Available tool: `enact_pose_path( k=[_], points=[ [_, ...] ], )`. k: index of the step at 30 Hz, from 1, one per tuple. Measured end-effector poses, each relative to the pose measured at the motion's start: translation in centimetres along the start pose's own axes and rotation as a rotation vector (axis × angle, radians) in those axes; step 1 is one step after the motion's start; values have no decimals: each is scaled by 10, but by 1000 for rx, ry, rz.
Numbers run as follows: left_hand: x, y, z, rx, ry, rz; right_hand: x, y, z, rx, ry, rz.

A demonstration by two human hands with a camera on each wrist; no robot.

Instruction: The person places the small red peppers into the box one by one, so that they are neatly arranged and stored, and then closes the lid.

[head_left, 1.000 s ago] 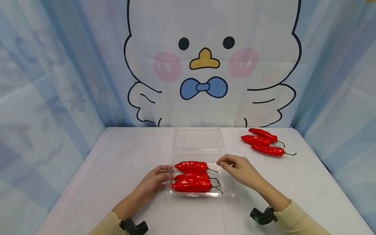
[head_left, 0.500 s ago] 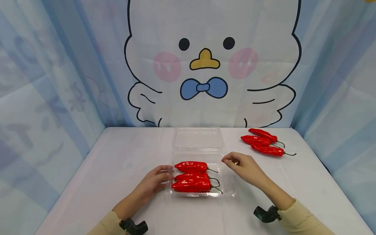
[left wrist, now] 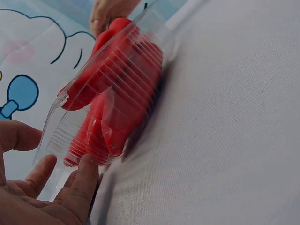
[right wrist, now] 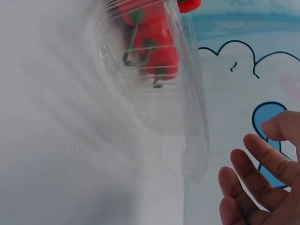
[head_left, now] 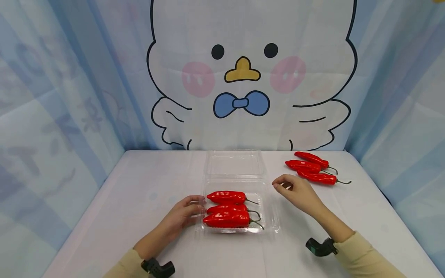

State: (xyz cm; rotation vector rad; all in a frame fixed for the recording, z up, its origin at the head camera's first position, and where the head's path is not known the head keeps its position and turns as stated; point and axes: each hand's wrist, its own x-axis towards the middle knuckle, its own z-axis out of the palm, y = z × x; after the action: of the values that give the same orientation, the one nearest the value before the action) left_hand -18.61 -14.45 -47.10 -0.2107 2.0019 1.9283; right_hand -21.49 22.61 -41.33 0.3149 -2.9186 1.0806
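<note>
"Head view: how many red chili peppers are on show, and where?"

"Six in all. Three boxed peppers (head_left: 227, 219) lie side by side in a clear plastic clamshell container (head_left: 255, 192), tips to the left, stems to the right. Three loose peppers (head_left: 309, 166) sit bunched on the white-covered table (head_left: 156, 173), toward its far right corner."

"And the container?"

"One, at mid-table, its lid (head_left: 234, 164) folded back toward a backdrop (head_left: 243, 131) printed with one cartoon bird in a blue bow tie (head_left: 257, 103)."

"How are the person's two hands placed?"

"The left hand (head_left: 180, 214) rests its fingertips at the container's left wall, fingers gently bent and relaxed; the left wrist view shows the boxed peppers just across the plastic. The right hand (head_left: 295, 192) is held past the container's right side, apart from it, fingers loosely curved and relaxed. The boxed peppers lie to its left, the loose ones just behind it; whether it touches the nearest of those cannot be told."

"Anything on the arms?"

"Two beige sleeves (head_left: 365, 256) and two black wrist cameras (head_left: 321, 247), one of each per arm."
</note>
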Motion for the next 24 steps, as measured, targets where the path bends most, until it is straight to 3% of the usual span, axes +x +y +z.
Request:
enact_pose_path(
  k=[18,24],
  points=[
    [-1,2,-1,20,-9,10,9,41,-14,-107,133,-7],
    [-1,1,0,22,-3,14,11,55,-20,-203,152,6]
  ],
)
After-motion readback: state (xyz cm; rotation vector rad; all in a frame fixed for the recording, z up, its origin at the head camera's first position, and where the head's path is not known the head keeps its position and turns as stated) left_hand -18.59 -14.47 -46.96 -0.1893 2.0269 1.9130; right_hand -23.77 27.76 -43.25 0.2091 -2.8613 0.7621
